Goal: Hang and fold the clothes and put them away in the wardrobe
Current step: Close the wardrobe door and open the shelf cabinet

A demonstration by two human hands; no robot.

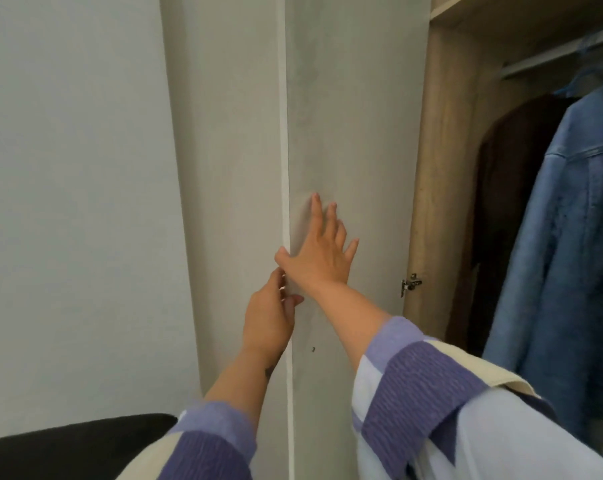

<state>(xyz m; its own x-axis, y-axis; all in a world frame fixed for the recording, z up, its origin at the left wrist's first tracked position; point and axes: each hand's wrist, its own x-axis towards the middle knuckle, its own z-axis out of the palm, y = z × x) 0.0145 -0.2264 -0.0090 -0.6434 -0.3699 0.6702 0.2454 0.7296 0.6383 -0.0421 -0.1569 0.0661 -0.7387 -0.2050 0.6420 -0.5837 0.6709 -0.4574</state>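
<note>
wardrobe (445, 168) open, jackets (563, 220) hung; right hand (319, 251) flat on door (355, 133), left hand (269, 317) pinching its edge; closing seems near.

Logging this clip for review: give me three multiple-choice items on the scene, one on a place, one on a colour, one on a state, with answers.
1. Where does the denim jacket hang?
A. right, inside the wardrobe
B. on the left wall
C. over the door

2. What colour is the garment beside it?
A. white
B. dark brown
C. yellow

3. How is the right hand?
A. fist
B. holding a hanger
C. fingers spread flat on the door

Answers: A, it hangs from the rail at right; B, it shows dark brown; C, straight fingers lie on the panel, while the left hand grips the door's edge.
</note>
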